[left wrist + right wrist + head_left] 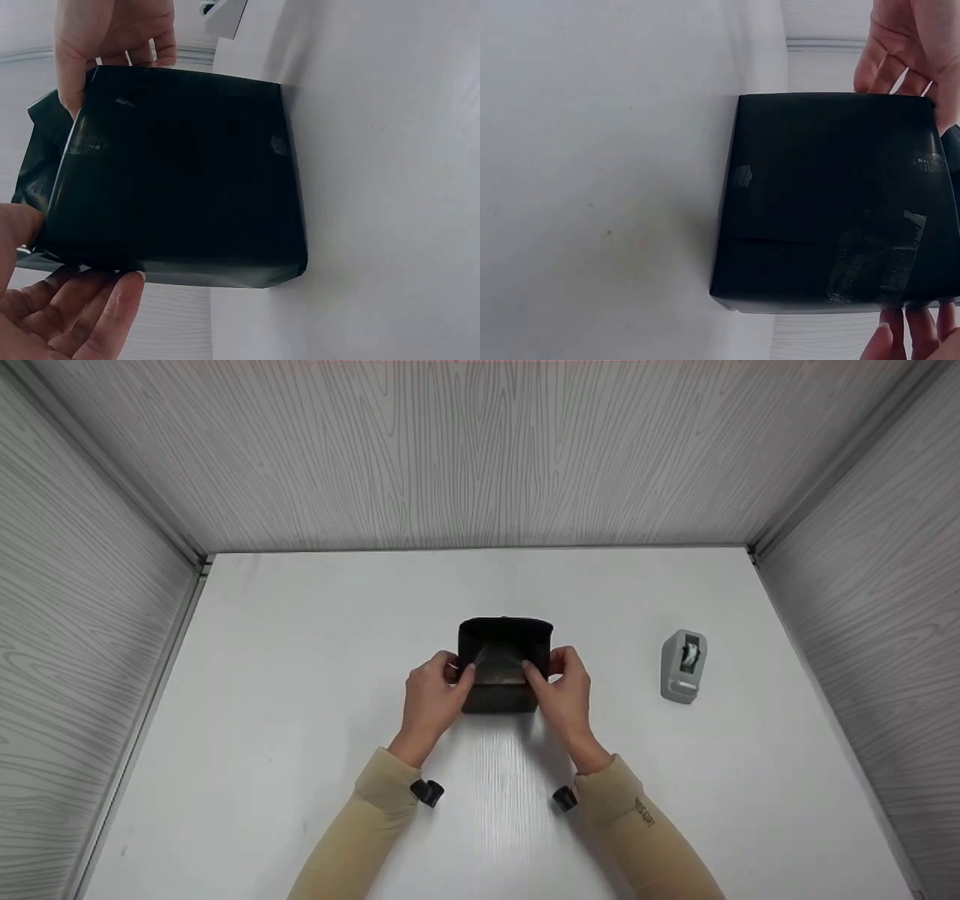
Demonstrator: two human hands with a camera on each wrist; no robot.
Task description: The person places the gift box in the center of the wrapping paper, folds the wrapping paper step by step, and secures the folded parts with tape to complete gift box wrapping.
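Observation:
A box wrapped in black paper (499, 699) stands on the white table, held between both hands. At its upper end the paper spreads loose, with a folded-in flap at the centre. My left hand (435, 697) grips the left side, thumb on the flap's edge and fingers along the outside. The right hand (562, 697) grips the opposite side in the same way. Strips of clear tape (889, 259) show on the black face in the right wrist view. The left wrist view shows the left fingers (112, 315) against the lower side. What lies inside the wrapping is hidden.
A grey tape dispenser (684, 666) with a roll in it stands to the right on the white table (300, 660). Wood-grained grey panels (480, 450) enclose the table at the back and both sides.

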